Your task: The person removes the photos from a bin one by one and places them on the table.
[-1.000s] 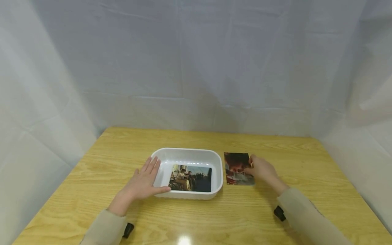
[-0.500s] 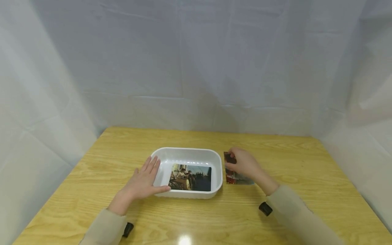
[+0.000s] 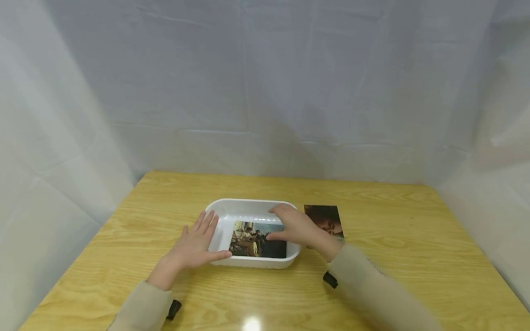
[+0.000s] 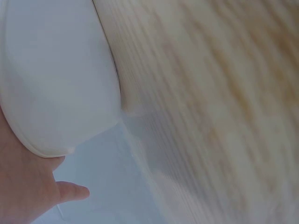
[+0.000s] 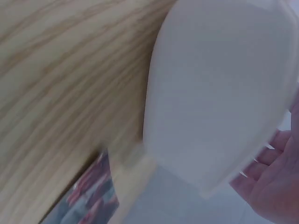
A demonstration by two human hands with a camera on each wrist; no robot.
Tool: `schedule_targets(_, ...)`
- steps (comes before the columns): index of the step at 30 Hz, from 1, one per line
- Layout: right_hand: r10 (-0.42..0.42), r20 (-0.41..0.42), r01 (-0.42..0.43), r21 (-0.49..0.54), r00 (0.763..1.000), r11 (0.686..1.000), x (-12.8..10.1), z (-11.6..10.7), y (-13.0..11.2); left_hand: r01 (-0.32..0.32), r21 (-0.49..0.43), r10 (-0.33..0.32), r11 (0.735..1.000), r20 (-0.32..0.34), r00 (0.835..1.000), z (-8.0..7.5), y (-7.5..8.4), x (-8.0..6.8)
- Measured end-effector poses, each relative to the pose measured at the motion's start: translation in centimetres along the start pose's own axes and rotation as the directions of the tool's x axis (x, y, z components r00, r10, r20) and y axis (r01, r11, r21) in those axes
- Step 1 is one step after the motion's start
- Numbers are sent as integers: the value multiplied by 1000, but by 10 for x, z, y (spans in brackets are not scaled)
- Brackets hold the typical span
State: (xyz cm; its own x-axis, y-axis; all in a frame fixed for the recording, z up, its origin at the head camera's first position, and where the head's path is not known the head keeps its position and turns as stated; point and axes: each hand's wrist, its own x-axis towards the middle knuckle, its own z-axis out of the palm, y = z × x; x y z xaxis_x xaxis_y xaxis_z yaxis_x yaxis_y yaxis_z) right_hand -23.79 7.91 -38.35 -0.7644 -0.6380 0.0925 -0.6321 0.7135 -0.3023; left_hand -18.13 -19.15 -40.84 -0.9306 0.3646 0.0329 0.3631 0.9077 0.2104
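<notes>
A white tray (image 3: 248, 202) sits mid-table with one photo (image 3: 254, 241) lying flat on its floor. My left hand (image 3: 194, 246) rests flat against the tray's left end, fingers straight and thumb along the front rim. My right hand (image 3: 296, 227) hovers over the tray's right side with fingers bent. Its thumb is near the photo's right edge, and nothing shows in its grasp. A second photo (image 3: 325, 217) lies on the table right of the tray, partly hidden by that hand. The right wrist view shows the tray's outer wall (image 5: 219, 93) and that second photo (image 5: 88, 196).
The wooden table (image 3: 397, 239) is ringed by white cloth walls at the back and sides. The left wrist view is blurred and shows the tray wall (image 4: 56, 84), the table top (image 4: 210, 93) and part of my left hand (image 4: 28, 186).
My right hand has left the photo on the table and moved left over the tray's right side. The left hand, the tray and both photos have stayed put.
</notes>
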Motion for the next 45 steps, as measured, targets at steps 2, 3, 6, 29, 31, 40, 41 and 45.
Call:
schedule_targets(2,-24,12,25,-33,1000,999,5,5,-2,1,-5,-1,1000,-7,1000,-1,0,-1)
schedule_targets(3,-33,20,34,-49,999,998,8,7,-3,1,-7,-1,1000,-12,1000,-1,0,-1)
schedule_targets(6,-36,64,42,-90,997,995,13,16,-4,0,-15,0,1000,-19,1000,-2,1,-1)
schedule_targets(29,178,241,-91,-332,954,939,14,41,-20,3,-13,-3,1000,-16,1000,1,2,-1)
schedule_targets(31,176,221,-98,-327,959,940,15,41,-19,3,-12,-4,1000,-12,1000,2,1,0)
schedule_targets(40,77,37,-63,-299,996,952,21,36,-13,-2,-15,1,1000,-21,1000,2,0,-1)
schedule_targets(41,70,16,-63,-288,997,956,22,35,-13,-2,-13,2,1000,-22,1000,2,0,0)
schedule_targets(45,40,-54,-53,-250,998,967,22,32,-12,-1,-8,1,1000,-22,1000,2,0,0)
